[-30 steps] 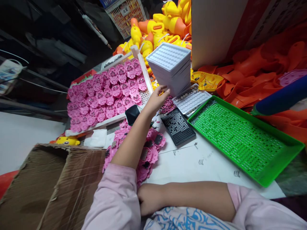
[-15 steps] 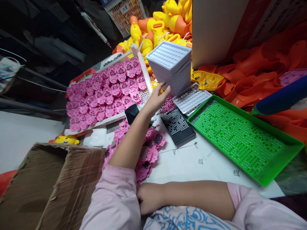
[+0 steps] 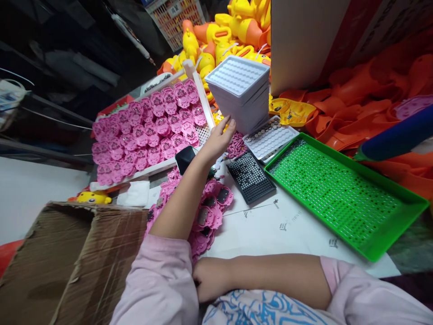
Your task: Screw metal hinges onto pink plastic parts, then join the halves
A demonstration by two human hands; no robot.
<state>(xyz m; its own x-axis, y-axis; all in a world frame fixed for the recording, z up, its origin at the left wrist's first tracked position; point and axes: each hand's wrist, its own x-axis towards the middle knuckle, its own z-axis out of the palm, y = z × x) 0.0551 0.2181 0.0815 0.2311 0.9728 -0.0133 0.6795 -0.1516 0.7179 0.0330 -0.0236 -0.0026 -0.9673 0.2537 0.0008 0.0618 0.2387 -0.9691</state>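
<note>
Two hands, essentially unchanged over the last second, so no part appears shifted: left hand [image 3: 219, 137] stretched out beside the white tray stack [image 3: 241, 101], thumb and forefinger parted, nothing visible between; right hand [image 3: 209, 280] near the body, fingers hidden, holding undetermined. Pink moulded pieces [image 3: 213, 217] lie heaped under the left forearm [image 3: 182, 198] on the counter [image 3: 257, 234]; similar pink units [image 3: 154, 131] sit beyond in a white crate [image 3: 204, 97].

At the upper centre of the frame you have a stack of white trays [image 3: 241, 97], the top one ridged in rows; just below it lies a heap of small pink pieces [image 3: 237, 146], and at lower middle your jumbled pile of larger pink parts [image 3: 212, 215], some showing black patches
</note>
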